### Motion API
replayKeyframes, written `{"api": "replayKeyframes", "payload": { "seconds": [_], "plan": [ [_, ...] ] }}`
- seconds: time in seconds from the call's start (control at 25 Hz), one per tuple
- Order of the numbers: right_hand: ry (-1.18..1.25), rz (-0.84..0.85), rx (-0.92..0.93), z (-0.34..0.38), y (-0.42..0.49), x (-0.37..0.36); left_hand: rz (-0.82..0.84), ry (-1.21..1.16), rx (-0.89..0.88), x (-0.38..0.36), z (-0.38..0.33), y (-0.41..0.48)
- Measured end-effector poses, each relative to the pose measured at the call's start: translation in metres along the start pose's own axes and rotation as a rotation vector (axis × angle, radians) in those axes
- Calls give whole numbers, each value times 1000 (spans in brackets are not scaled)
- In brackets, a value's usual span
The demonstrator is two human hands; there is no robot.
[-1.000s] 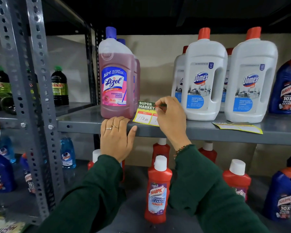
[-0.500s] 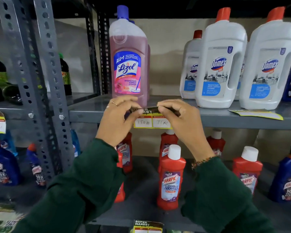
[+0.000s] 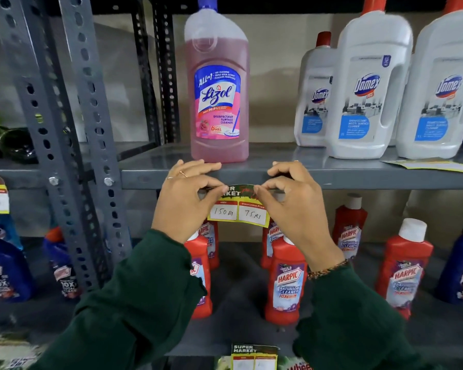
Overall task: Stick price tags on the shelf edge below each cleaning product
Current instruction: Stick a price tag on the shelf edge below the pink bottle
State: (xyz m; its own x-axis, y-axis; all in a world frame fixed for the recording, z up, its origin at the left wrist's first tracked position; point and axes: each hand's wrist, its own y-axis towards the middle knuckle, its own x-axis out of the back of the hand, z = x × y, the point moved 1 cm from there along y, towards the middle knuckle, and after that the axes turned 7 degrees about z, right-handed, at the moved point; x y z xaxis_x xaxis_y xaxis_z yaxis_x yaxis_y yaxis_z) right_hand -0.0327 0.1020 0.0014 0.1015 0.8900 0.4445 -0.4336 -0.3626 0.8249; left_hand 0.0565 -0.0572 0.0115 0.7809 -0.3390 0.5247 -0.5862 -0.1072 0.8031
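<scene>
The head view looks into a grey slotted-steel shelving unit against a beige wall, with the shelf edge [image 3: 345, 180] running across the middle of the frame. At twelve o'clock stands a pink Lizol bottle [image 3: 217, 102], its label reading "Disinfectant Surface Cleaner"; toward two o'clock stand white Domex bottles [image 3: 366, 102] with red caps, and a loose tag [image 3: 430, 165] lies flat on the shelf beneath them. Red Harpic bottles [image 3: 286, 284], marked "Bathroom Cleaner", fill the lower shelf from five to six o'clock. The price tag [image 3: 238, 210] sits at the centre, directly below the Lizol bottle, its green "Super Market" header against the shelf edge and its yellow part hanging down, hand-written "150 Rs" and "75 Rs". The left hand [image 3: 185, 201] pinches the tag's top left corner between thumb and forefinger; the right hand [image 3: 292, 206] pinches the top right corner likewise, other fingers curled over the shelf lip. The step in hand appears to be pressing this tag onto the edge. The next move likely calls for smoothing the header flat, then taking the loose tag for the Domex.
</scene>
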Motion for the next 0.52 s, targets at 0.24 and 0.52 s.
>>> {"api": "replayKeyframes", "payload": {
  "seconds": [0.24,0.52],
  "plan": [
    [-93,-68,-49,4,2,-8,-36,7,-7,-4,2,0],
    [-60,-164,-105,14,9,-7,-121,-50,44,0,-2,10]
  ]
}}
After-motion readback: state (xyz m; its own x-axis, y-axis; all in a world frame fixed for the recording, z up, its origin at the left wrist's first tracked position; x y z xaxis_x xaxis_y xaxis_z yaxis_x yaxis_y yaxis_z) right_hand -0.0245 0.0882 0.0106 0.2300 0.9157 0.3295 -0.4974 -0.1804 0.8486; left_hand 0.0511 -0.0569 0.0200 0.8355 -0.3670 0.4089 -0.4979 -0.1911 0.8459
